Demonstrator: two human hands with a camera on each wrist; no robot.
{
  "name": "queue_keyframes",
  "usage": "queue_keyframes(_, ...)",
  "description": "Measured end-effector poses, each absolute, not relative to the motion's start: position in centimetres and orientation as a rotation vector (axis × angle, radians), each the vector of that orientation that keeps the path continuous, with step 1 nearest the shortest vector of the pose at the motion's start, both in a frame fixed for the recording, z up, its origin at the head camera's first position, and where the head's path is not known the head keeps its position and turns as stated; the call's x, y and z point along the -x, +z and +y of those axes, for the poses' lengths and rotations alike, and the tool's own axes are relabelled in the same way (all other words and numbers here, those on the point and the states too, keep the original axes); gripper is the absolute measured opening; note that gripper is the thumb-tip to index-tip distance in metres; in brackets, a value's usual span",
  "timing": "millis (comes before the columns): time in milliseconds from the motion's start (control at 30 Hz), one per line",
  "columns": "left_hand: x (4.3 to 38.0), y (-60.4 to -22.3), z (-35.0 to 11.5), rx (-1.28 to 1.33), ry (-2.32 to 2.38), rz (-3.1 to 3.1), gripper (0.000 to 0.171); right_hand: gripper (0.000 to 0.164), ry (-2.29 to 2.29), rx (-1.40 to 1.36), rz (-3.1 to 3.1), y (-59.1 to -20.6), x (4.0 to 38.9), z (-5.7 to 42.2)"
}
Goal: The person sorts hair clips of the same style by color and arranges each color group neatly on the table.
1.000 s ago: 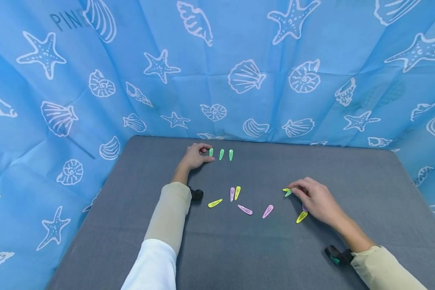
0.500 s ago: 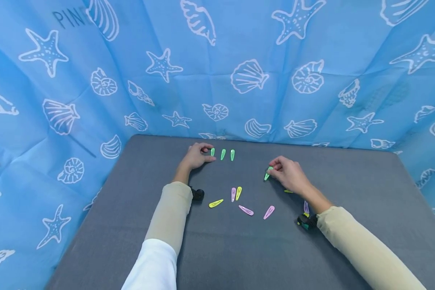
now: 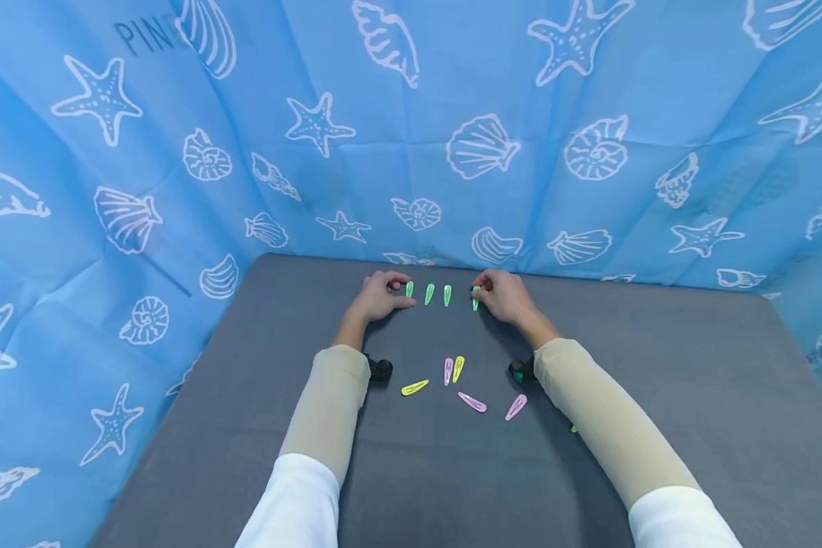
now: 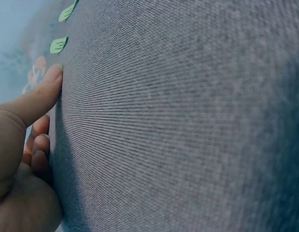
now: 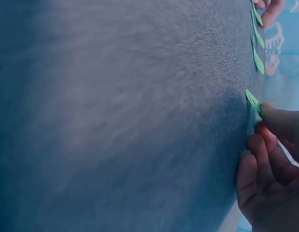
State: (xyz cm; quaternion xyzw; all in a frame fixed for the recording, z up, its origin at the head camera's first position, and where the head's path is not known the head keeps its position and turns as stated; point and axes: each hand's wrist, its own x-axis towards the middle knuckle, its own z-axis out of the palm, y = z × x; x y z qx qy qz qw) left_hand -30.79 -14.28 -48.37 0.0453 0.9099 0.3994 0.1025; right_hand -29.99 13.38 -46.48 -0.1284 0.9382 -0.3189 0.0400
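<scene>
Green snap hair clips stand in a row near the table's far edge in the head view. My left hand (image 3: 381, 295) rests at the leftmost clip (image 3: 409, 289), thumb and index finger spread at its two ends. In the left wrist view that thumb (image 4: 40, 94) lies nearly straight along the cloth. Two more green clips, a second (image 3: 429, 294) and a third (image 3: 447, 295), lie to its right. My right hand (image 3: 509, 297) pinches another green hair clip (image 5: 253, 100) between thumb and fingers, its narrow end at the cloth, right of the row.
Nearer on the grey table (image 3: 418, 472) are a yellow clip (image 3: 415, 387), a pink clip (image 3: 448, 371) beside another yellow clip (image 3: 458, 369), and two further pink clips. A bit of yellow (image 3: 574, 428) shows beside my right sleeve. A blue curtain (image 3: 383, 167) hangs behind.
My right hand has lifted a green clip from the right side and carried it left and away to the row's right end. My left hand has stayed at the leftmost clip.
</scene>
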Motion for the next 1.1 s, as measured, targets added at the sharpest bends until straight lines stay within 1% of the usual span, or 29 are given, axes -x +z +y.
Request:
queue_keyframes(133, 30.9, -48.6, -14.3, -0.132, 1.195, 2.685, 0.047, 0.023, -0.965, 0.371, 2.876, -46.8, 30.8, 12.8)
queue_keyframes(333, 30.8, -48.2, -14.1, -0.129, 1.200, 2.680, 0.048, 0.024, -0.947, 0.332, 2.864, -46.8, 31.0, 12.6)
queue_keyframes(533, 30.6, -48.2, -14.2, -0.134, 1.181, 2.686, 0.051, 0.032, -0.947, 0.336, 2.859, -46.8, 31.0, 12.4)
queue_keyframes(633, 30.7, -48.3, -14.4, -0.138, 1.207, 2.667, 0.059, 0.038, -0.928, 0.369, 2.866, -46.7, 30.7, 12.5)
queue_keyframes(833, 30.7, -48.4, -14.4, -0.099, 1.263, 2.656, 0.073, 0.062, -0.772, 0.377, 2.888, -45.8, 29.1, 13.2)
queue_keyframes(933, 30.3, -48.2, -14.0, -0.094, 1.187, 2.705, 0.077, 0.070, -0.715, 0.354, 2.913, -45.3, 28.0, 13.7)
queue_keyframes(1100, 29.3, -47.0, -13.2, -0.125, 1.021, 2.809, 0.087, 0.079, -0.600, 0.388, 2.976, -44.5, 26.2, 14.6)
